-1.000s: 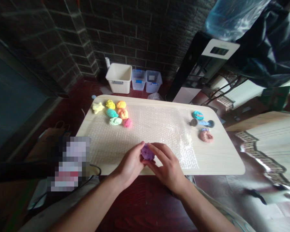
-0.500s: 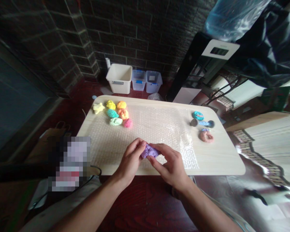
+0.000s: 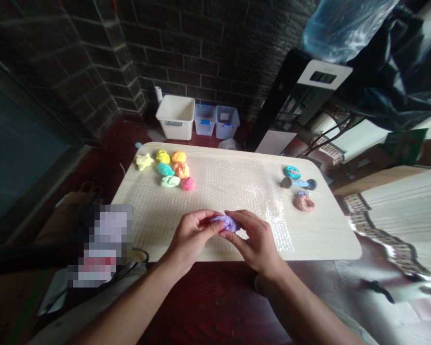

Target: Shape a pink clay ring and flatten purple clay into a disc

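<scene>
Unevenly lumpy, a light purple wad (image 3: 232, 223).

With myself at six o'clock, I see a dark brick wall with pale mortar lines (image 3: 201, 52) at twelve. In front of it, towards eleven, stands a cream rectangular plastic tub (image 3: 177, 132) with a grey latch, and two translucent bluish plastic bins (image 3: 204, 127) sit just beside it, nearer twelve. Between one and two I have a tall black-and-white water dispenser (image 3: 280, 96), topped by a clear blue plastic bottle (image 3: 339, 33). Crumpled black plastic sheeting (image 3: 391, 72) is at two. At three lies a long tan box (image 3: 380, 180), probably cardboard, though it's blurred out there.
</scene>
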`<action>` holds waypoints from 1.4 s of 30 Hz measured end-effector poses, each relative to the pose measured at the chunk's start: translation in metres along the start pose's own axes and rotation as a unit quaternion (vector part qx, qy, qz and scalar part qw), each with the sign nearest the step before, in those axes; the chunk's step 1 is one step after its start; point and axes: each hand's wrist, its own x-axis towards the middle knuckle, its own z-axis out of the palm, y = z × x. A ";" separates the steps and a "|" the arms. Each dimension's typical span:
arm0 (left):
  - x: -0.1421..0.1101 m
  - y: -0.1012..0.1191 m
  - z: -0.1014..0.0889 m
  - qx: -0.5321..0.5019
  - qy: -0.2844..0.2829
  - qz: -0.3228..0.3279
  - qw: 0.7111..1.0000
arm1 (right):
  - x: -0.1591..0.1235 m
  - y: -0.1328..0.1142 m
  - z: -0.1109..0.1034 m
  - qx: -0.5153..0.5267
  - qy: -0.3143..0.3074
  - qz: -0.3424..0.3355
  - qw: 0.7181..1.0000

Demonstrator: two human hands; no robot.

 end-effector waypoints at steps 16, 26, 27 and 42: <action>0.000 0.010 0.000 -0.051 0.003 -0.021 0.998 | -0.001 -0.001 -0.004 -0.008 0.017 0.028 0.999; -0.002 0.010 -0.005 -0.087 -0.075 -0.089 0.989 | 0.002 0.003 -0.009 0.299 -0.080 0.193 0.931; -0.002 0.011 -0.004 -0.111 -0.084 -0.096 0.986 | 0.003 0.005 -0.009 0.309 -0.085 0.197 0.926; 0.001 -0.001 -0.001 -0.046 -0.007 -0.015 0.999 | -0.007 0.016 0.006 0.130 0.034 0.097 0.986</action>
